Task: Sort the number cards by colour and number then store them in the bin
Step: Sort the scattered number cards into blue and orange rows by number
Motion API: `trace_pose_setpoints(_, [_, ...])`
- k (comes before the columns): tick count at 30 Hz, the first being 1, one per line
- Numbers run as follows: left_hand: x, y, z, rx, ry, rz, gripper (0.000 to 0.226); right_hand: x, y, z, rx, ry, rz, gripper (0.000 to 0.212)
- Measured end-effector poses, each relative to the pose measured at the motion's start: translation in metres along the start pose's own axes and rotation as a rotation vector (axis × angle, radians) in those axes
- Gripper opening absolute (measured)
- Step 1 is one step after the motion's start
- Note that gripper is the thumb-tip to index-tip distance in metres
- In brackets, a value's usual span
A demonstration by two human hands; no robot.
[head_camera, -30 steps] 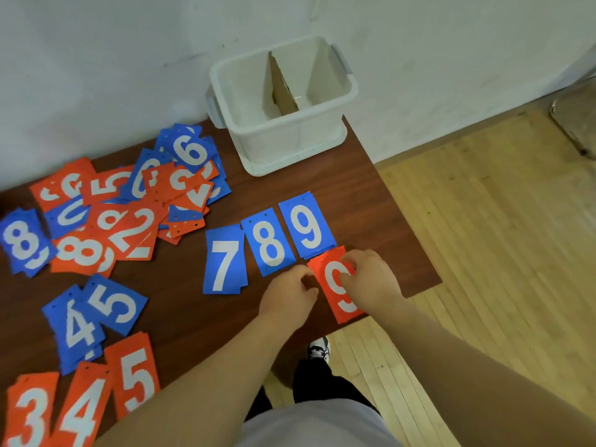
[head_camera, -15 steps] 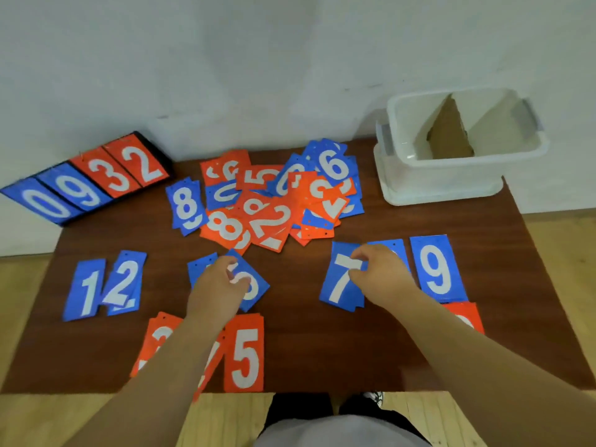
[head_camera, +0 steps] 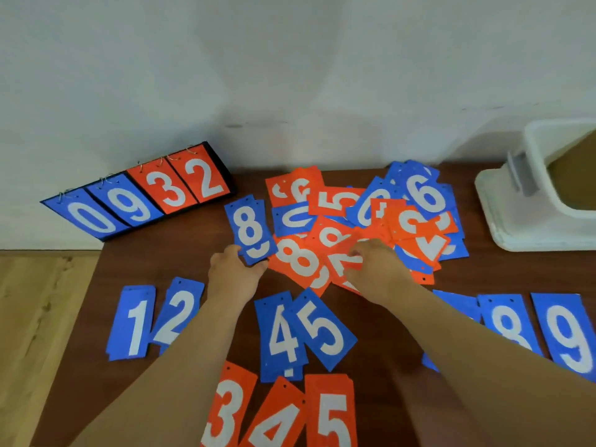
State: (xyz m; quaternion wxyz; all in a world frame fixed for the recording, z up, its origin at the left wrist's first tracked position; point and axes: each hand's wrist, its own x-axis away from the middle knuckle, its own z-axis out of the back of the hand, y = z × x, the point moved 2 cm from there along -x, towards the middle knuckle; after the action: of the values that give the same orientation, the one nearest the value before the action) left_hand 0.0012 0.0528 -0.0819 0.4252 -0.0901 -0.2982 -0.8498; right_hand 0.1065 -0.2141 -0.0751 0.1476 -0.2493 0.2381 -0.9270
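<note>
Both hands have left the sorted rows for the mixed pile (head_camera: 338, 227). The left hand (head_camera: 233, 275) pinches the blue 8 cards (head_camera: 250, 229); the right hand (head_camera: 374, 269) digs among orange cards, grip unclear. More sorting remains before the bin (head_camera: 548, 195), far right on the bench (head_camera: 145, 269).

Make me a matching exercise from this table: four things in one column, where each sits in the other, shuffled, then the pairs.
Things:
1 scoreboard
2 white bin
3 blue 1 card
4 blue 9 card

Places:
A right end of the blue row
B back left, by the wall
C left end of the blue row
D back right of the table

Pairs: 1-B, 2-D, 3-C, 4-A
</note>
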Motion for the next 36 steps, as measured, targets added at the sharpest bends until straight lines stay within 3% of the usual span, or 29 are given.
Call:
trace_pose_setpoints(5, [-0.060, 0.013, -0.007, 0.085, 0.049, 0.089, 0.087, -0.063, -0.031, -0.009, 0.225, -0.016, 0.046, 0.058])
trace_pose_setpoints(9, [-0.089, 0.031, -0.009, 0.016, 0.102, 0.140, 0.093, -0.093, -0.037, -0.017, 0.376, -0.055, 0.029, 0.068])
trace_pose_setpoints(15, [-0.107, 0.029, -0.012, 0.114, 0.047, 0.133, 0.106, -0.111, -0.036, -0.017, 0.351, -0.080, 0.000, 0.060])
trace_pose_setpoints(20, [-0.099, 0.018, -0.010, 0.253, 0.105, 0.001, 0.061, -0.120, -0.033, -0.010, 0.195, -0.044, -0.013, 0.021])
trace_pose_setpoints(25, [-0.090, 0.005, 0.004, 0.292, 0.215, -0.060, 0.035, -0.115, -0.033, 0.016, -0.143, 0.213, 0.030, 0.019])
trace_pose_setpoints(29, [-0.085, -0.005, 0.017, 0.328, 0.277, -0.055, 0.036, -0.105, -0.036, 0.037, -0.343, 0.359, 0.002, 0.016])
trace_pose_setpoints(36, [-0.071, -0.018, 0.038, 0.617, 0.335, 0.115, 0.037, -0.079, -0.044, 0.058, -0.578, 0.606, -0.043, 0.016])
